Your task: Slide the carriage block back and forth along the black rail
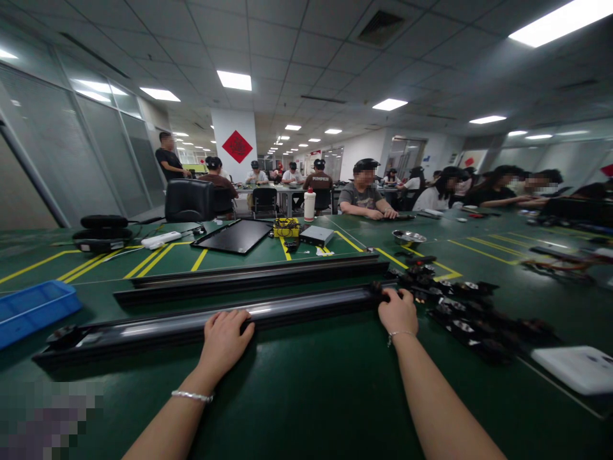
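Observation:
A long black rail (297, 310) with a shiny top lies across the green table (306, 396) in front of me. My left hand (224, 335) rests on its near edge around the middle, fingers curled over the rail. At the rail's right end my right hand (398, 312) is closed around it. Beside that end sits a heap of small black parts (460, 310). A second black rail (253, 276) lies parallel just behind the first.
A blue tray (33, 306) sits at the left, a white box (575, 367) at the right. Farther back are a black flat panel (237, 235), a yellow box (286, 227), a white bottle (310, 206) and a metal bowl (408, 237). Several people sit along the far side.

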A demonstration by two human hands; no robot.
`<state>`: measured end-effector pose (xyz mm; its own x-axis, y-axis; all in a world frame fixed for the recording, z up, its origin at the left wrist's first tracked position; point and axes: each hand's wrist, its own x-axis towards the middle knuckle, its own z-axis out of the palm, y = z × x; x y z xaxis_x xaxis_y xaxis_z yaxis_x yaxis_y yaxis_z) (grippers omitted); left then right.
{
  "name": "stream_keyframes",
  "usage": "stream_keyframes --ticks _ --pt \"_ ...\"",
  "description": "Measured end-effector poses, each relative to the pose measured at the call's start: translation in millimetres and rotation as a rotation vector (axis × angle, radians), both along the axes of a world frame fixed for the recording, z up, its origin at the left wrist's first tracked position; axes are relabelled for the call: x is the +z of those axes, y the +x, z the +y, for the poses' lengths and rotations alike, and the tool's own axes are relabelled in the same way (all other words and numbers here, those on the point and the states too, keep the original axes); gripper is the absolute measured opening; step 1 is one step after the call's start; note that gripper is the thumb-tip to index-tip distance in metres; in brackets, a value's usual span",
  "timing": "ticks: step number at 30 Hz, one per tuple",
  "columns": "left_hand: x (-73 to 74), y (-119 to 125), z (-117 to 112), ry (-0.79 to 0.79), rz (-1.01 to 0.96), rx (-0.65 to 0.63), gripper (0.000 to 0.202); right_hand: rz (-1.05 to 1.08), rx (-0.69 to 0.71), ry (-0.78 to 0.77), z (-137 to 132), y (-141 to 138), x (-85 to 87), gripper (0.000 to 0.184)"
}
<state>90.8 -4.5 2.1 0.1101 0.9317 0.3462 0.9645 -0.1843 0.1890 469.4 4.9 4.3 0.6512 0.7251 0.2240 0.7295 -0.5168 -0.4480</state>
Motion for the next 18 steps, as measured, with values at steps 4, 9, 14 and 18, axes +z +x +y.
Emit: stream_keyframes --ticks 4,9,14,18 --pt "-0.1 -0.3 0.2 -0.009 -0.001 0.003 0.026 0.009 -0.002 0.001 -1.2 -0.5 1.2 0.037" --pt "-0.2 -0.7 0.1 0.000 -0.001 -0.006 0.026 0.028 -0.018 0.015 -2.7 1.3 1.9 0.039" --pt "0.6 -0.1 -0.2 0.000 0.006 -0.006 0.026 0.033 -0.024 0.034 -2.8 1.6 0.7 0.039" --pt "1.6 -0.2 -0.6 -0.012 -0.006 -0.010 0.025 0.041 -0.021 0.039 -2.7 1.4 0.6 0.039"
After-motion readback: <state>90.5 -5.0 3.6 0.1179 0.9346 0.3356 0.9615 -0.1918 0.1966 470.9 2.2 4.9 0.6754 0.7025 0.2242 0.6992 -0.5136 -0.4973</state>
